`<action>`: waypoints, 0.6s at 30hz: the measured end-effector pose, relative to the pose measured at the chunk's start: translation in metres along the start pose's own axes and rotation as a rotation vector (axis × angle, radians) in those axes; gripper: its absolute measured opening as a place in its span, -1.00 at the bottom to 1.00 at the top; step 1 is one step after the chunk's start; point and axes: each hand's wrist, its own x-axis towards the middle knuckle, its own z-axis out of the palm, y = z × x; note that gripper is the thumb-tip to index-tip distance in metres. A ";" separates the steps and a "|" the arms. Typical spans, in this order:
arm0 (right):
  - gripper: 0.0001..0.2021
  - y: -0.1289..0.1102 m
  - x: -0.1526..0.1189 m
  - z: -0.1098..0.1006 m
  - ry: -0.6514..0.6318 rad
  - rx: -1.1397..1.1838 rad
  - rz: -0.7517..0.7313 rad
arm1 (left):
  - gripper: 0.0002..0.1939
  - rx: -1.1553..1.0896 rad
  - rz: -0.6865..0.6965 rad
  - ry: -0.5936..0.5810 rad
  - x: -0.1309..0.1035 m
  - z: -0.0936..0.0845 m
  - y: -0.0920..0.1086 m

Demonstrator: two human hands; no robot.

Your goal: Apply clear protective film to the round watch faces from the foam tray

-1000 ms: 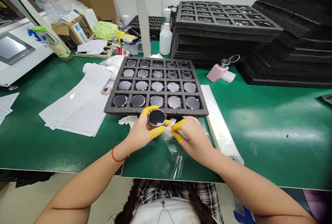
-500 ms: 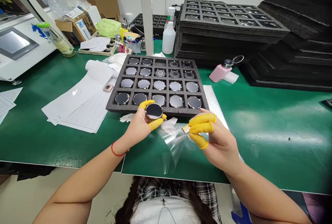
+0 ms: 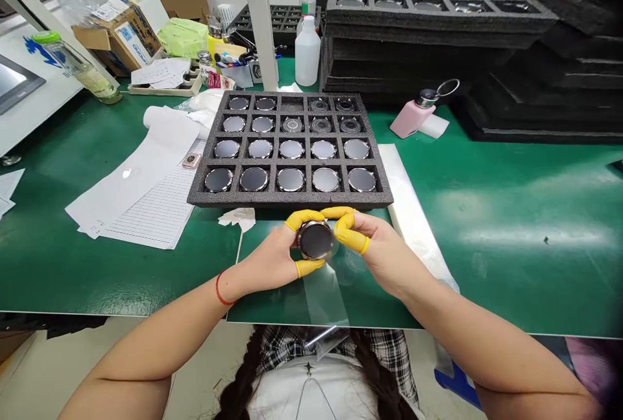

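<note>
My left hand (image 3: 287, 248), with yellow finger covers, grips a round watch (image 3: 315, 241) by its edge, dark face up. At the watch's right side, the yellow-covered fingers of my right hand (image 3: 372, 238) are pinched together; what they hold, if anything, is hidden. A clear film strip (image 3: 325, 303) hangs below the watch over the table's front edge. Just beyond my hands lies a black foam tray (image 3: 289, 198) with round watches in most compartments. One back-row compartment (image 3: 292, 104) holds no watch.
Papers (image 3: 146, 206) and a small pink-gold watch (image 3: 191, 160) lie left of the tray. A pink bottle (image 3: 413, 115) stands at the right, before stacked black foam trays (image 3: 428, 63). A white bottle (image 3: 307, 53) is behind. A white sheet (image 3: 413, 212) lies right of the tray.
The watch in my left hand has moved right and closer to me. My right hand has moved left to its edge. The clear film now hangs lower, below the watch. The camera view has shifted.
</note>
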 end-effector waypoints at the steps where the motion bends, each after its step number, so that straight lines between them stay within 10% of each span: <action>1: -0.78 0.000 0.000 0.000 0.002 -0.003 -0.001 | -0.49 0.001 0.007 0.002 0.000 0.000 0.000; 18: -0.83 0.006 0.000 -0.001 -0.042 -0.126 -0.088 | -0.45 0.041 0.058 0.024 -0.002 0.001 0.000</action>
